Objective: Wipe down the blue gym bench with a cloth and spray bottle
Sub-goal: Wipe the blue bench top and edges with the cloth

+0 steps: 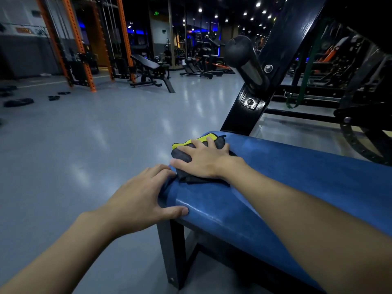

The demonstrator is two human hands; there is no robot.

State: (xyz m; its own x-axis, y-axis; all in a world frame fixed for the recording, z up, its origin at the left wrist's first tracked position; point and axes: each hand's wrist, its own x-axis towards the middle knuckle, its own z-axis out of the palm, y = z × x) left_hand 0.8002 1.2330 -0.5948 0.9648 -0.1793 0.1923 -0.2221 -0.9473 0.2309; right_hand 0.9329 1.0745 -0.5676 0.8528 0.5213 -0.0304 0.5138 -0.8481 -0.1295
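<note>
The blue gym bench (297,177) runs from the lower middle toward the right, its rounded end pointing at me. A dark grey cloth (182,154) with a yellow edge lies bunched on the bench's end. My right hand (203,160) presses flat on the cloth with fingers spread. My left hand (142,200) grips the bench's rounded end, thumb on top and fingers round its side. No spray bottle is in view.
A black machine frame (250,102) with a padded roller (239,49) rises just behind the bench. Black bench legs (171,251) stand below. Grey floor (84,145) stretches left, with orange racks (78,43), a black incline bench (148,64) and dark items on the floor farther off.
</note>
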